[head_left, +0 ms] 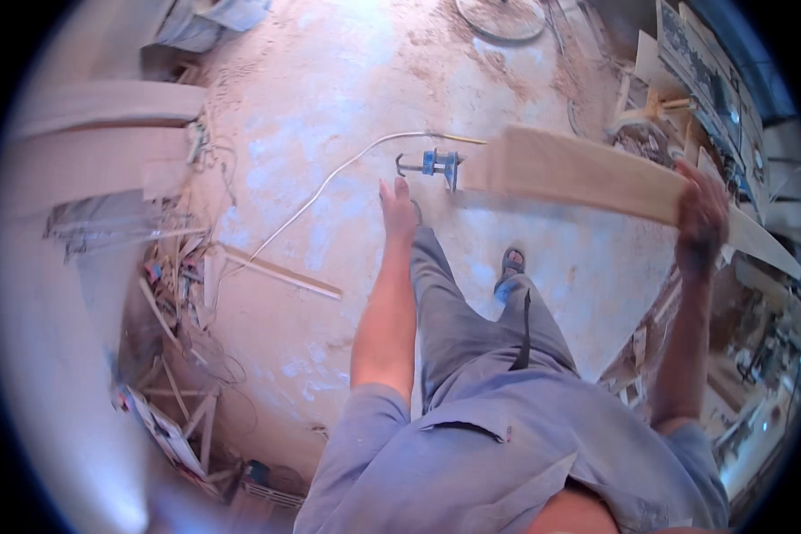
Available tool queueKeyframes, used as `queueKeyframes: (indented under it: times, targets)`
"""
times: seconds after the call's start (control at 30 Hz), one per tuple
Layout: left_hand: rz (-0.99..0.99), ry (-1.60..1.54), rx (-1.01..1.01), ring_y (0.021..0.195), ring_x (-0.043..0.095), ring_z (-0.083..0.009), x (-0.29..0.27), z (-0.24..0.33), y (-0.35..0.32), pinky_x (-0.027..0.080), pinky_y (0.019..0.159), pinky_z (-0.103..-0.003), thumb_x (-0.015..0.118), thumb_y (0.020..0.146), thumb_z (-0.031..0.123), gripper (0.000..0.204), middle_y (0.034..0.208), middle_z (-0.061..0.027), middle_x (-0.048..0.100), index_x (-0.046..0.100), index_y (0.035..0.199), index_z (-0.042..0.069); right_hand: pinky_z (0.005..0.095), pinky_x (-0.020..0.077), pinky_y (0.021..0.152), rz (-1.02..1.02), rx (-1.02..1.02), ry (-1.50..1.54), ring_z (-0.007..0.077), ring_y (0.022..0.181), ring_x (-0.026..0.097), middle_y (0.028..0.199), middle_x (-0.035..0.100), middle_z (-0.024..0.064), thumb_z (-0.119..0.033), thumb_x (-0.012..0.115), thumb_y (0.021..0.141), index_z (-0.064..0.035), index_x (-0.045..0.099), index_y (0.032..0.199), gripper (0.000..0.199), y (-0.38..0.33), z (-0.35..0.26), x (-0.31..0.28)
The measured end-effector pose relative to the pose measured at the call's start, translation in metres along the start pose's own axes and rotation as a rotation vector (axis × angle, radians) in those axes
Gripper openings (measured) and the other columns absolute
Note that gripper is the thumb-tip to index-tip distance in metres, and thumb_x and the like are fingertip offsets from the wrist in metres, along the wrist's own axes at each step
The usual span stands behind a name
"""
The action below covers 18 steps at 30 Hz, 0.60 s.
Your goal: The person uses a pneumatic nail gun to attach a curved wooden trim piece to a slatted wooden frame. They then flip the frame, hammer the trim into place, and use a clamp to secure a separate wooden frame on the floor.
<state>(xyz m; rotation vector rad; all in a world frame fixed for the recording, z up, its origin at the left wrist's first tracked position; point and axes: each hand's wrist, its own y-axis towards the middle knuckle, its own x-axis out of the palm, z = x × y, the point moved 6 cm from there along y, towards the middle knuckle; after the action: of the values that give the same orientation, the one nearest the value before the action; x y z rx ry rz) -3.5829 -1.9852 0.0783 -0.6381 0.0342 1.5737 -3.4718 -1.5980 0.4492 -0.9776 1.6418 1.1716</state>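
A long pale wooden board (pixel 587 173) stretches across in front of me, and its left end is blurred. My right hand (pixel 703 214) is closed over the board's right part, smeared a little by motion. At the left end of the board is a blue metal clamp (pixel 440 165) with a hooked dark bar. I cannot tell whether the clamp grips the board. Just below the clamp's bar my left hand (pixel 398 209) is raised, its fingers apart and nothing seen in them.
A pale hose or cable (pixel 316 191) curves over the dusty floor. A thin wooden strip (pixel 285 271) lies at the left beside piled offcuts (pixel 182 276). A round disc (pixel 503 16) lies at the far side. Boards and scraps (pixel 676 98) crowd the right.
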Motion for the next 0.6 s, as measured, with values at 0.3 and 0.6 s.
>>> queueKeyframes:
  times: [0.3, 0.6]
  targets:
    - [-0.297, 0.285, 0.156, 0.096, 0.061, -0.0449, 0.073, -0.047, 0.095, 0.048, 0.079, -0.049, 0.048, 0.098, 0.025, 0.030, 0.101, -0.0271, 0.063, 0.055, 0.114, 0.001, 0.0454, 0.0367, 0.103, -0.143, 0.236, 0.052, 0.0341, 0.107, 0.056, 0.107, 0.064, 0.0187, -0.031, 0.028, 0.099, 0.0067, 0.062, 0.109, 0.052, 0.000, 0.008, 0.012]
    - [-0.339, 0.285, 0.461, 0.066, 0.060, -0.0430, 0.074, -0.046, 0.116, 0.046, 0.058, -0.049, 0.054, 0.093, 0.017, 0.012, 0.072, -0.0185, 0.062, 0.053, 0.088, 0.006, 0.0505, 0.0337, 0.106, -0.201, 0.222, 0.047, 0.0372, 0.110, 0.054, 0.111, 0.061, 0.0216, -0.032, 0.025, 0.095, 0.0093, 0.059, 0.113, 0.056, -0.003, 0.011, 0.012]
